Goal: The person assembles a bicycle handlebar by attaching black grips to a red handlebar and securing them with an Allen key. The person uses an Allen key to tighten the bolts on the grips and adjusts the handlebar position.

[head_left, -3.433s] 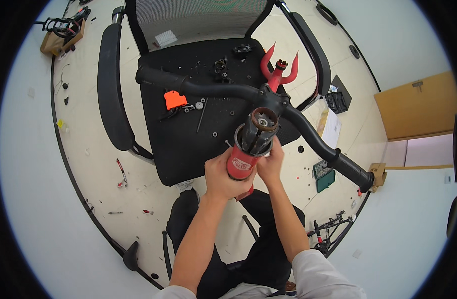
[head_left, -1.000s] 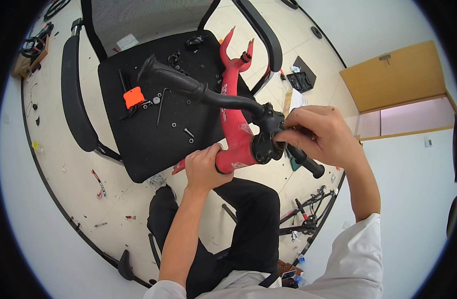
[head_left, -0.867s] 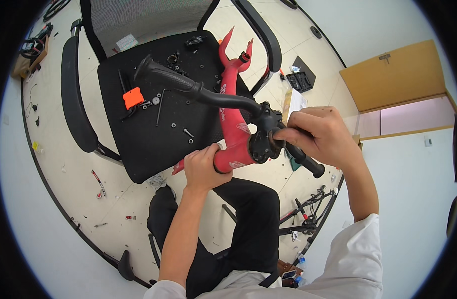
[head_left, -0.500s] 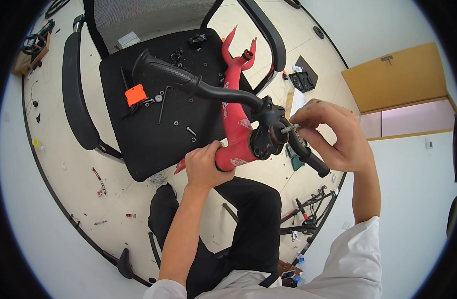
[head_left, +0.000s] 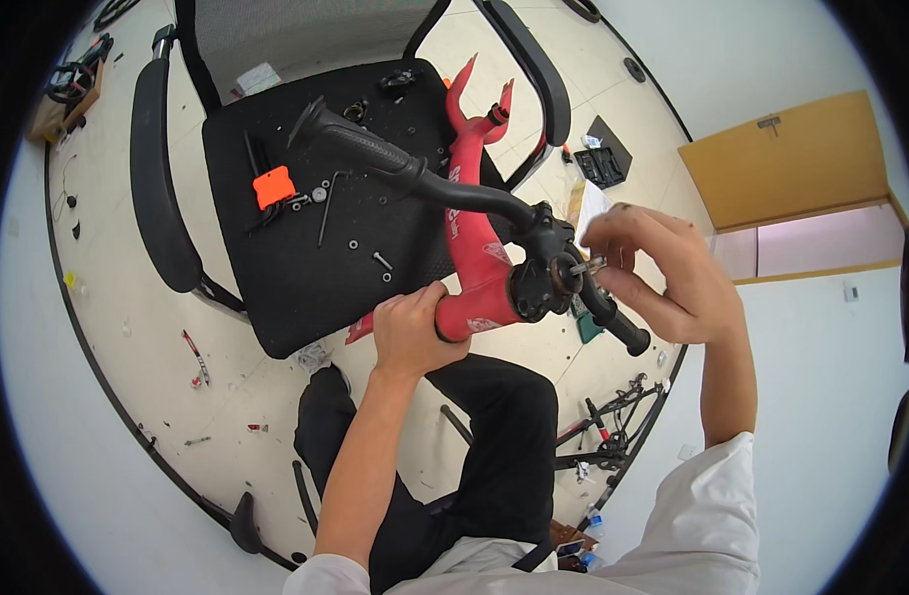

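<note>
My left hand [head_left: 410, 330] is wrapped round the head tube of a red bicycle frame [head_left: 471, 238], just below the black stem [head_left: 542, 288]. A black handlebar [head_left: 454, 193] is clamped in the stem, its long grip lying over the chair seat. From the stem's top a metal bolt [head_left: 585, 266] sticks out at a slant. At the bolt's outer end, my right hand [head_left: 668, 273] has its thumb and fingers bent round it; the exact contact is partly hidden.
A black office chair [head_left: 306, 248] carries an orange-headed tool [head_left: 273, 186], a hex key [head_left: 328, 210], a loose bolt [head_left: 381, 260] and several nuts. On the floor lie a black toolbox [head_left: 599, 167], a dark bicycle frame [head_left: 613, 431] and a saddle [head_left: 244, 524].
The handlebar, stem and red frame have shifted slightly right and down, and my left hand has moved a little with them. My right fingers have spread slightly around the bolt.
</note>
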A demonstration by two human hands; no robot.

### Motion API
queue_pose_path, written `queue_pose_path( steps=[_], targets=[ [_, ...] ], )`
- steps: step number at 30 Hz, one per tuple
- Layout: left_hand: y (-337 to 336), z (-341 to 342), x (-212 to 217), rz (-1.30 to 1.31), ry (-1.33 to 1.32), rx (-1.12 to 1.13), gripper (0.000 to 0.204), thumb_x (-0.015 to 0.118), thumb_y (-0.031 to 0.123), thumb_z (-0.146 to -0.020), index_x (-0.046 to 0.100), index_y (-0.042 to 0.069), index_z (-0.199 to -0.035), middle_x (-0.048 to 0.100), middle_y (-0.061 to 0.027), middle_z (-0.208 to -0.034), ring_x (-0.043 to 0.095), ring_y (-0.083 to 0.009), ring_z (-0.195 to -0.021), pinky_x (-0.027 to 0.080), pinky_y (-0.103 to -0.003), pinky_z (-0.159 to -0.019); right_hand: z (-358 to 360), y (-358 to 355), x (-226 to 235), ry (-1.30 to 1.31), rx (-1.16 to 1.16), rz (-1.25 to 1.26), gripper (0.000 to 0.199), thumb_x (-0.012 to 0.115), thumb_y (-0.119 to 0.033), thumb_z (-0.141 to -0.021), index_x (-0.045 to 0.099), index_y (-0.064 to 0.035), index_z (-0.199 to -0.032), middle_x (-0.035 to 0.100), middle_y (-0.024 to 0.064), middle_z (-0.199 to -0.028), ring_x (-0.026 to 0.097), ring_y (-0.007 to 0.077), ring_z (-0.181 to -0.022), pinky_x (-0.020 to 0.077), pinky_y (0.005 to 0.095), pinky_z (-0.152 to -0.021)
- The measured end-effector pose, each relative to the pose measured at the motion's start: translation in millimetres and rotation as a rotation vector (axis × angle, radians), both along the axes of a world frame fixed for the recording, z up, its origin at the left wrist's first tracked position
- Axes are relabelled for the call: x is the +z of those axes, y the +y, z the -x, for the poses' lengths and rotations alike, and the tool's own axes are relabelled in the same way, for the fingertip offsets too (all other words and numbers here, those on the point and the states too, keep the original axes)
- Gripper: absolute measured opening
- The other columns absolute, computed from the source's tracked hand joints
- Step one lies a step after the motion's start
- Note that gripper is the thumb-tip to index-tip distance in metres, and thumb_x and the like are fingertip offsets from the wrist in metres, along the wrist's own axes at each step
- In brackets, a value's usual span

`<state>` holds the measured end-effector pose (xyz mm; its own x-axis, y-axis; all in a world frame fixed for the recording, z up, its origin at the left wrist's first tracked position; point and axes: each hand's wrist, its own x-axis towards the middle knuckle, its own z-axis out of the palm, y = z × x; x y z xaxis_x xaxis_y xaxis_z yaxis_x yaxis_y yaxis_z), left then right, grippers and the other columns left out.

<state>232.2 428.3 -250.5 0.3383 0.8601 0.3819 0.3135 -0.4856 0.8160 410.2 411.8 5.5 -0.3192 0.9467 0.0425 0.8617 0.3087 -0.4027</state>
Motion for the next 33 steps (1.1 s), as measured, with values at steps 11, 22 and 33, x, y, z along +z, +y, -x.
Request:
queue_pose_path(
  steps=[11,22,33],
  targets=[
    [1,-3,-3,-0.021,-0.036,0.002,0.032,0.079,0.021,-0.054,0.058,0.009,-0.075,0.062,-0.0067,-0.064,0.062,-0.0298,-0.055,0.049,-0.036,-0.052,-5,-1,-4,-0.216,-0.080,0.137,0.017,0.072,-0.015,-0.091,0.059,-0.0042,-0.091,0.065,0.0064,-0.070,0.061,0.0222,-0.058,0.0458,0.0346,-0.055],
    [1,0,-1,-0.013,-0.040,0.005,0.032,0.079,0.021,-0.055,0.058,0.009,-0.075,0.062,-0.0073,-0.063,0.062,-0.0305,-0.055,0.049,-0.037,-0.053,1,-5,-4,-0.077,-0.070,0.026,0.008,0.069,-0.010,-0.090,0.065,-0.0039,-0.091,0.064,0.0108,-0.073,0.061,0.0258,-0.061,0.0471,0.0349,-0.057],
    [1,-2,-2,0.003,-0.049,0.003,0.030,0.078,0.021,-0.057,0.059,0.009,-0.075,0.063,-0.0073,-0.064,0.063,-0.0307,-0.057,0.050,-0.037,-0.053,0,-8,1,-0.063,-0.046,-0.010,0.009,0.066,-0.007,-0.090,0.059,-0.0024,-0.092,0.060,0.0138,-0.077,0.058,0.0308,-0.063,0.0452,0.0372,-0.057]
  ],
)
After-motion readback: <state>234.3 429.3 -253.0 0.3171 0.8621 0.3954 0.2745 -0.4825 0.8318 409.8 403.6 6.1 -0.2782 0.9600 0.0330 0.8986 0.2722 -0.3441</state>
